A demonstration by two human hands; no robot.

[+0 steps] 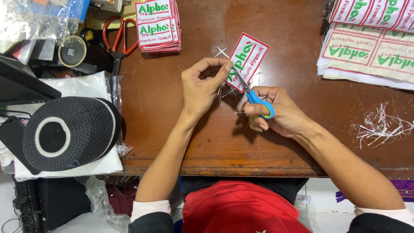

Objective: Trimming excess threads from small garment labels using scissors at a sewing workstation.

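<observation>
The person sits at a brown wooden table (172,129), trimming the edge of a white embroidered patch (249,58) with red border and green lettering. The left hand (200,88) holds it up off the table, thumb and fingers pinched on its lower left edge, so it stands tilted above the wood. The right hand (276,114) is closed through the blue loops of a small pair of scissors (250,88), whose blades run up along the patch's lower edge — loose threads hang there, just below the grip.

By the look of it, this is the clean-up cut: stray thread and backing are being snipped away around the border. I'd judge the next snip needs the blades kept close to the red stitching without biting into it, and the left fingers turning the patch to offer a fresh edge.

A stack of finished patches (157,26) lies at the far edge, beside large red-handled shears (118,36). Uncut sheets of patches (371,43) lie at the right — a heap of white trimmings (381,125) sits near them. A black knitted cap (69,131) rests on the left.
</observation>
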